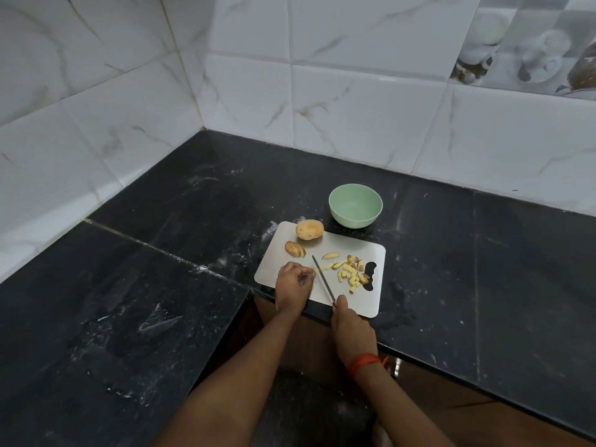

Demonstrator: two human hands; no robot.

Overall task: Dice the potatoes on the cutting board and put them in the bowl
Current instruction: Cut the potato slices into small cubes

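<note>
My left hand (294, 285) rests on the near left part of the pale cutting board (358, 250), fingers curled down just beside the blade; I cannot tell whether they pinch a piece. My right hand (350, 327) grips the knife (323, 279), whose narrow blade slants across the board. Potato stock, far to near: one whole, tan-skinned potato (309, 230) at the far left corner; a sliced half (295, 249), cut faces fanned; pale yellow strips (332, 260) right of the blade; a loose heap of small yellow dice (350, 275), some with skin, beside the board's handle slot. The green bowl (355, 205) stands on the dark counter (193, 221) just beyond the board.
</note>
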